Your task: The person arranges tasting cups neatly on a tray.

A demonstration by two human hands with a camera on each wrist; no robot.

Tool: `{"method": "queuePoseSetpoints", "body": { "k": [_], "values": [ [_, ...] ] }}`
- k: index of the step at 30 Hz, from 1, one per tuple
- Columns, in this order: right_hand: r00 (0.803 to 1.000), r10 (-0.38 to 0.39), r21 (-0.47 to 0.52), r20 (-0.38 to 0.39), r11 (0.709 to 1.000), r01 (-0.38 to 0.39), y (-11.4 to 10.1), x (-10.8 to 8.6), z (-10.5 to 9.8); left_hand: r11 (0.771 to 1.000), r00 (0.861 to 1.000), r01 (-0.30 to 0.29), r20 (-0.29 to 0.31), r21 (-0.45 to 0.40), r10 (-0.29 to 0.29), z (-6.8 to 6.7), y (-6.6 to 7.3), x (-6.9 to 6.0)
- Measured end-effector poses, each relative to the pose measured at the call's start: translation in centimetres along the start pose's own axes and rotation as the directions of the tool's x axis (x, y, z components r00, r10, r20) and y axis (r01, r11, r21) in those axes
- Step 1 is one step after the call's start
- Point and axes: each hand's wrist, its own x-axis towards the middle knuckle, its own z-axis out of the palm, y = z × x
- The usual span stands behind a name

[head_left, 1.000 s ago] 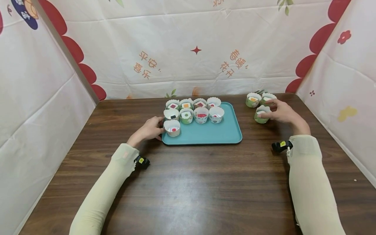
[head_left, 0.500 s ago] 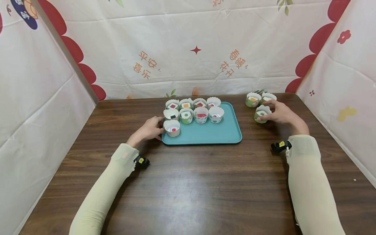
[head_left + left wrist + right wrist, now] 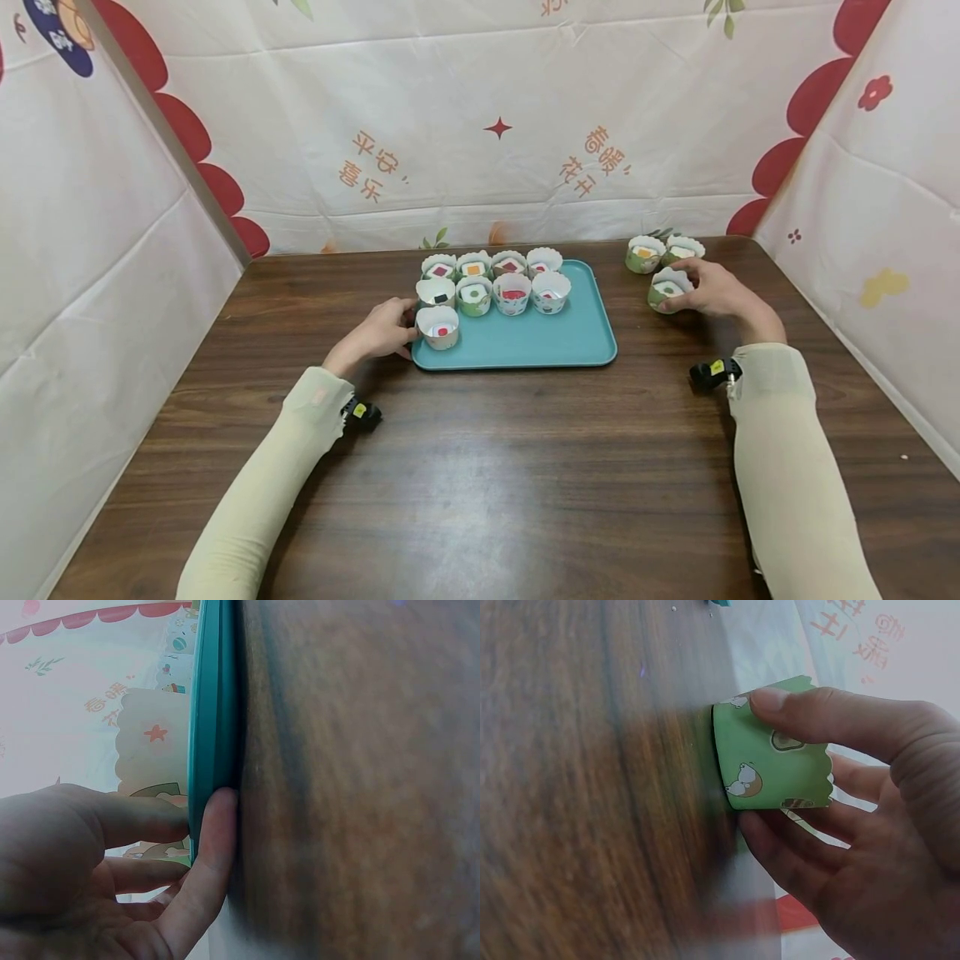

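Note:
My left hand [image 3: 382, 327] is at the left edge of a teal tray [image 3: 517, 346]. In the left wrist view, fingers of that hand [image 3: 127, 855] pinch the tray's rim [image 3: 214, 712], one on its outer side and others over the top. Beside it on the tray is a pale paper baking cup [image 3: 438, 329] with a red-marked piece inside. At the right, my right hand [image 3: 716, 290] holds a green paper baking cup [image 3: 663, 298]. The right wrist view shows the thumb on one side of this cup [image 3: 757, 772] and fingers on the other; its base is at the tabletop.
Several filled paper cups stand in two rows at the tray's back, including a green one [image 3: 475, 302]. Two more green cups, one with an orange piece [image 3: 641, 262] and another [image 3: 684, 250], stand behind my right hand. A printed cloth [image 3: 450, 100] walls the table [image 3: 480, 483].
My right thumb has come down from over the cup's opening to its side, so the hand now grips it. The left hand and tray stay put.

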Motion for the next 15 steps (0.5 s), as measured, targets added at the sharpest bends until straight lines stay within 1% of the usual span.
{"method": "queuePoseSetpoints", "body": {
  "k": [8,15],
  "values": [
    [1.0,-0.007,-0.022,-0.023,1.0,0.006,-0.06,-0.03,-0.04,1.0,1.0,-0.003,-0.004,-0.002,0.003,-0.01,0.09,-0.1],
    [1.0,0.002,-0.035,-0.021,0.999,-0.002,-0.13,-0.25,-0.27,1.0,1.0,0.001,-0.004,-0.01,-0.001,0.06,0.17,-0.18]
  ]
}}
